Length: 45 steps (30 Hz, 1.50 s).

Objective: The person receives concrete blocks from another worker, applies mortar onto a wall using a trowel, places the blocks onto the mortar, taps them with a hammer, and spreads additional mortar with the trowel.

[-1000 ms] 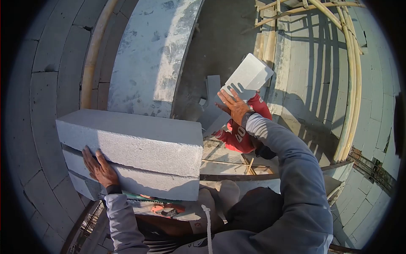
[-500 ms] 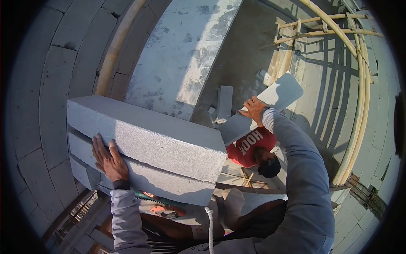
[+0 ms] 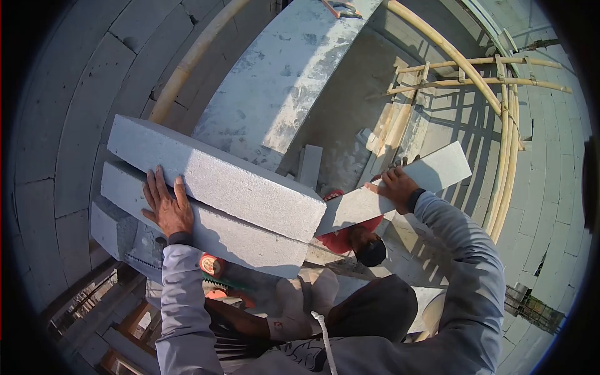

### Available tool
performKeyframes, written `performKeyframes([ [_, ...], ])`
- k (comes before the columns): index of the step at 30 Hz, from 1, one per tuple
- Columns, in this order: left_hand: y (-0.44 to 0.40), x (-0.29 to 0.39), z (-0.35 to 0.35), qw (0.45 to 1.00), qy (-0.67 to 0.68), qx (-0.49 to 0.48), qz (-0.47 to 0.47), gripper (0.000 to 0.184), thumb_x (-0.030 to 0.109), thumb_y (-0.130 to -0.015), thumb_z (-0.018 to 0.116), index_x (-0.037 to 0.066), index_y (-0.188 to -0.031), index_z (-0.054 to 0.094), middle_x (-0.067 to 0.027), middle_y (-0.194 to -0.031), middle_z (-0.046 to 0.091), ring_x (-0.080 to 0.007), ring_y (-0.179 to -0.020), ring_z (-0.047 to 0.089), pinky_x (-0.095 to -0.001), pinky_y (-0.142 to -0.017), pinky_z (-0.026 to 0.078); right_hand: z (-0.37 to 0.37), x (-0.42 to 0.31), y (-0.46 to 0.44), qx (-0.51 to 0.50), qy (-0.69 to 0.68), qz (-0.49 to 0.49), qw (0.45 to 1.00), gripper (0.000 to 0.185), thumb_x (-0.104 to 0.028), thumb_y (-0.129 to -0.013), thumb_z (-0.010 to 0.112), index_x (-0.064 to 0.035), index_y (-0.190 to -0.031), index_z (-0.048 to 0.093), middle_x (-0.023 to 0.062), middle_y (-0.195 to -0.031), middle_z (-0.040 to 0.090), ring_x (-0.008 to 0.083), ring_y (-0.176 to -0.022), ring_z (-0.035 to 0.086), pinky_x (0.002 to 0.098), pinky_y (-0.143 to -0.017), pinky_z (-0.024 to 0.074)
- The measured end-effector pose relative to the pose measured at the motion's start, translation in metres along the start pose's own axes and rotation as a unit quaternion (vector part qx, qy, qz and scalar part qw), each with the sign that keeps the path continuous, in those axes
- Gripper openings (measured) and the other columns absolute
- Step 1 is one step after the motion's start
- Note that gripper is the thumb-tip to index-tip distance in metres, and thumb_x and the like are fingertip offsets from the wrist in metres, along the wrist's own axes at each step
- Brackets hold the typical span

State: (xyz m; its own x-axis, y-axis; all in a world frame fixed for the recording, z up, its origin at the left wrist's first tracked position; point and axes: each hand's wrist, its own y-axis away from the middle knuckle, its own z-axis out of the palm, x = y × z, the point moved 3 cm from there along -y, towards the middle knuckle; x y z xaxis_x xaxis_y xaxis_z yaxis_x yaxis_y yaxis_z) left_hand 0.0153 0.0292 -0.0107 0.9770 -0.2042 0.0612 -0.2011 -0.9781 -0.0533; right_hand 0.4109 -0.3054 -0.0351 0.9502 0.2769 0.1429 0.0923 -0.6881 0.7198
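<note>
My left hand (image 3: 167, 209) lies with spread fingers against the side of two stacked pale concrete blocks, across the seam between the upper block (image 3: 212, 169) and the lower block (image 3: 231, 240). My right hand (image 3: 397, 190) grips the edge of another long concrete block (image 3: 440, 169), which slants up to the right. This block's near end is beside the right end of the stack. Below it is a person in a red shirt (image 3: 334, 240) and dark cap; fingers of another hand (image 3: 403, 161) show at the block's far edge.
A chipped block (image 3: 109, 231) sits at lower left beside the stack. Orange and green tools (image 3: 215, 265) lie partly hidden below it. Behind are a whitish board (image 3: 250, 94) and a bamboo pole (image 3: 187, 65). Bamboo scaffolding (image 3: 506, 156) stands at right. A white cord (image 3: 325, 344) hangs near my legs.
The block in my right hand has turned, showing its narrow side, and shifted right and down in view. Fingers now show at its far edge. My left hand stays on the stack.
</note>
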Motion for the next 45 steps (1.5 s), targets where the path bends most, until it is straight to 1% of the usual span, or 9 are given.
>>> performKeyframes([
  [4, -0.001, -0.002, 0.000, 1.000, -0.010, 0.003, -0.004, 0.055, 0.053, -0.090, 0.036, 0.027, -0.138, 0.030, 0.0017, -0.147, 0.023, -0.0229, -0.136, 0.017, -0.0662, -0.100, 0.011, -0.042, 0.005, 0.058, -0.006, 0.027, 0.056, 0.998, 0.100, -0.028, -0.055, 0.075, -0.0255, -0.141, 0.025, 0.0179, -0.117, 0.047, 0.0312, -0.110, 0.045, 0.0440, -0.095, 0.0293],
  [7, -0.001, 0.002, -0.003, 1.000, -0.005, -0.002, -0.008, 0.055, 0.052, -0.090, 0.037, 0.026, -0.138, 0.031, 0.0011, -0.147, 0.022, -0.0235, -0.136, 0.017, -0.0663, -0.101, 0.011, -0.081, 0.010, 0.095, -0.135, -0.005, 0.100, 0.986, 0.098, -0.026, -0.057, 0.073, -0.0236, -0.142, 0.024, 0.0196, -0.117, 0.044, 0.0313, -0.109, 0.044, 0.0424, -0.094, 0.0291],
  [11, 0.000, 0.002, -0.012, 1.000, -0.004, -0.016, -0.020, 0.056, 0.052, -0.089, 0.037, 0.025, -0.138, 0.031, 0.0004, -0.147, 0.022, -0.0248, -0.136, 0.017, -0.0665, -0.101, 0.010, -0.087, 0.023, 0.141, -0.127, 0.033, 0.146, 0.981, 0.105, -0.031, -0.054, 0.076, -0.0213, -0.143, 0.022, 0.0164, -0.109, 0.043, 0.0287, -0.103, 0.042, 0.0438, -0.092, 0.0287],
  [17, -0.001, -0.003, -0.016, 0.998, 0.030, -0.036, -0.039, 0.057, 0.054, -0.087, 0.038, 0.027, -0.138, 0.032, 0.0032, -0.146, 0.023, -0.0220, -0.137, 0.016, -0.0630, -0.105, 0.004, -0.156, 0.039, 0.163, -0.127, 0.002, 0.249, 0.960, 0.105, -0.038, -0.051, 0.077, -0.0206, -0.142, 0.026, 0.0141, -0.101, 0.044, 0.0282, -0.096, 0.044, 0.0414, -0.087, 0.0306],
  [24, -0.002, -0.004, -0.024, 0.995, 0.056, -0.064, -0.049, 0.060, 0.055, -0.087, 0.039, 0.027, -0.138, 0.030, 0.0027, -0.147, 0.022, -0.0212, -0.137, 0.013, -0.0616, -0.106, 0.003, -0.273, 0.043, 0.148, 0.002, -0.054, 0.316, 0.947, 0.108, -0.043, -0.046, 0.079, -0.0188, -0.140, 0.031, 0.0152, -0.096, 0.044, 0.0308, -0.092, 0.046, 0.0422, -0.086, 0.0333],
  [31, -0.001, -0.006, -0.023, 0.994, 0.077, -0.063, -0.054, 0.060, 0.055, -0.086, 0.040, 0.027, -0.139, 0.029, 0.0030, -0.147, 0.020, -0.0204, -0.138, 0.011, -0.0606, -0.106, -0.001, -0.346, 0.046, 0.053, 0.144, -0.159, 0.308, 0.927, 0.108, -0.043, -0.046, 0.078, -0.0177, -0.140, 0.030, 0.0210, -0.101, 0.047, 0.0372, -0.099, 0.050, 0.0440, -0.090, 0.0371],
  [35, 0.001, -0.007, -0.020, 0.994, 0.072, -0.065, -0.050, 0.060, 0.055, -0.087, 0.039, 0.027, -0.139, 0.029, 0.0031, -0.148, 0.020, -0.0209, -0.138, 0.011, -0.0600, -0.107, -0.001, -0.378, 0.035, -0.041, 0.172, -0.244, 0.279, 0.913, 0.103, -0.043, -0.050, 0.075, -0.0196, -0.140, 0.031, 0.0220, -0.105, 0.048, 0.0366, -0.103, 0.049, 0.0447, -0.089, 0.0363],
  [40, -0.005, -0.005, -0.022, 0.995, 0.064, -0.064, -0.051, 0.061, 0.055, -0.087, 0.039, 0.027, -0.139, 0.029, 0.0027, -0.148, 0.020, -0.0209, -0.138, 0.012, -0.0598, -0.107, -0.001, -0.399, 0.004, -0.151, 0.273, -0.251, 0.238, 0.898, 0.101, -0.045, -0.052, 0.074, -0.0188, -0.140, 0.031, 0.0217, -0.105, 0.048, 0.0352, -0.102, 0.049, 0.0433, -0.086, 0.0369],
  [45, -0.003, -0.006, -0.019, 0.994, 0.057, -0.073, -0.050, 0.061, 0.055, -0.086, 0.040, 0.027, -0.139, 0.029, 0.0031, -0.148, 0.020, -0.0207, -0.138, 0.011, -0.0594, -0.107, -0.001, -0.395, -0.033, -0.217, 0.258, -0.277, 0.220, 0.899, 0.097, -0.043, -0.060, 0.070, -0.0179, -0.142, 0.025, 0.0228, -0.113, 0.046, 0.0348, -0.109, 0.046, 0.0433, -0.091, 0.0324],
])
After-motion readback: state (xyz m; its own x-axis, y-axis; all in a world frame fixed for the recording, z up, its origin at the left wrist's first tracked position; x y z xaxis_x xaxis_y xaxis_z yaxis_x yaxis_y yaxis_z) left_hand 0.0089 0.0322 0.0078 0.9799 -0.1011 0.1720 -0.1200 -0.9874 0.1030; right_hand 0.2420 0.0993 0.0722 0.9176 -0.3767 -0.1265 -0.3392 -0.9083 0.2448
